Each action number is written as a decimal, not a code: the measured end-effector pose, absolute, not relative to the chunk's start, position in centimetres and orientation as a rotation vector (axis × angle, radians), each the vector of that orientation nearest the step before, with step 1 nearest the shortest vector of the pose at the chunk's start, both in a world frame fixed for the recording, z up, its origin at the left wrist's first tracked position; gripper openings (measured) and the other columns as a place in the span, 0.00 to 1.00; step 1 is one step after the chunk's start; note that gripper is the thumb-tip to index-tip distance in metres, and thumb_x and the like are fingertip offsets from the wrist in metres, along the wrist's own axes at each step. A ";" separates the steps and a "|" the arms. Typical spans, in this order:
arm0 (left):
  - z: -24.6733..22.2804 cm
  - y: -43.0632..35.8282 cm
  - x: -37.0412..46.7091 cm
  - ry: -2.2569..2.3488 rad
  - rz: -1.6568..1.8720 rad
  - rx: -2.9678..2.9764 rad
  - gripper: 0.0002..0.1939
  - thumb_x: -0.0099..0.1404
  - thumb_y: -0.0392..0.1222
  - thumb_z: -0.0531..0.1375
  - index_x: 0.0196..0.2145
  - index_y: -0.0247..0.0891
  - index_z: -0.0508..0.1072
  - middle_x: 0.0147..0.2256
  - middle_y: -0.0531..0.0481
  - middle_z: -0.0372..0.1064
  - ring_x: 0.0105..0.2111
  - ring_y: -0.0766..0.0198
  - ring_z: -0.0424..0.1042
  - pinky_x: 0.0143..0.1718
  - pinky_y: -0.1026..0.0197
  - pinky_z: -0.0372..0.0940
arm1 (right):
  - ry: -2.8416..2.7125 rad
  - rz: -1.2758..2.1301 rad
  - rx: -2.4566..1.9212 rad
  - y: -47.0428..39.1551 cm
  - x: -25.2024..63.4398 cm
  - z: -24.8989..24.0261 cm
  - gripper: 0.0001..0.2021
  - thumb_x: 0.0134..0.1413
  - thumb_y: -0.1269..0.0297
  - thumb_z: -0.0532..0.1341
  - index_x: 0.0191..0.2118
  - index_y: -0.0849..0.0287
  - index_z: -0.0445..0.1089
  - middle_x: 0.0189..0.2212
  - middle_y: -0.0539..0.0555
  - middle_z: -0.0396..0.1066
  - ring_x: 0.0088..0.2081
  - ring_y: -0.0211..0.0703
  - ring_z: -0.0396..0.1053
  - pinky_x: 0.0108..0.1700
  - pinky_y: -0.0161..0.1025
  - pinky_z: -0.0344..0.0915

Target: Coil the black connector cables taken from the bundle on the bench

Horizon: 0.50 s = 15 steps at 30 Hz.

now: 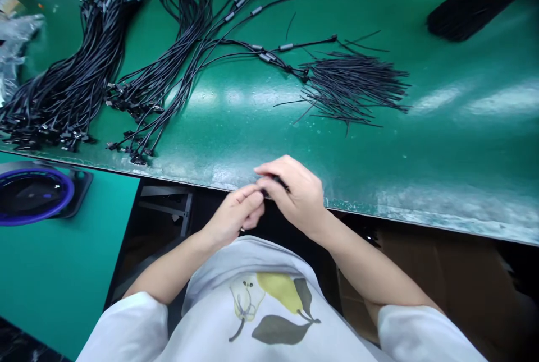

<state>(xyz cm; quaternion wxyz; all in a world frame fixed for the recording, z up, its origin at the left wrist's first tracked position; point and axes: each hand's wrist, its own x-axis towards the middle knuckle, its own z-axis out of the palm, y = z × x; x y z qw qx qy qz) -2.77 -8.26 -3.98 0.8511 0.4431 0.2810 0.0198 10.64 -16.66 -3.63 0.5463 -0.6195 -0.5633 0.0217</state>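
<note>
White shirt [202, 328], short loose sleeves [132, 322], bare forearms [379, 269], printed up front: yellow pear [278, 290], pale pear half [248, 300], dark seeds [247, 284], grey-green leaves [281, 330]

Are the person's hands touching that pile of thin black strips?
No, the left hand and right hand meet near the table's edge, apart from the pile.

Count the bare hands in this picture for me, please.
2: the left hand and, close beside it, the right hand, both at the green table's near edge. Neither is hidden, though some fingers are partly covered.
</note>
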 end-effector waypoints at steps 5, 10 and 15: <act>-3.2 -9.2 -3.0 0.559 -0.147 0.846 0.28 0.62 0.66 0.56 0.29 0.33 0.68 0.19 0.61 0.46 0.15 0.76 0.48 0.18 0.70 0.45 | -1.083 0.093 -1.371 -16.2 11.3 -4.7 0.05 0.66 0.66 0.55 0.45 0.55 0.65 0.31 0.49 0.69 0.28 0.34 0.69 0.34 0.36 0.67; -2.9 -9.6 -1.9 0.655 -0.012 0.775 0.24 0.62 0.60 0.59 0.26 0.35 0.63 0.18 0.64 0.40 0.16 0.77 0.36 0.16 0.70 0.37 | -0.789 0.484 -1.159 -16.0 12.5 -4.9 0.18 0.62 0.50 0.58 0.53 0.52 0.61 0.35 0.50 0.68 0.32 0.36 0.71 0.37 0.37 0.70; -4.2 -9.2 0.2 0.615 0.148 1.085 0.25 0.64 0.62 0.57 0.26 0.35 0.65 0.19 0.61 0.43 0.16 0.75 0.42 0.17 0.70 0.41 | -0.446 0.907 -1.115 -17.9 11.1 -4.9 0.25 0.57 0.42 0.58 0.53 0.53 0.62 0.48 0.57 0.68 0.42 0.41 0.70 0.43 0.40 0.70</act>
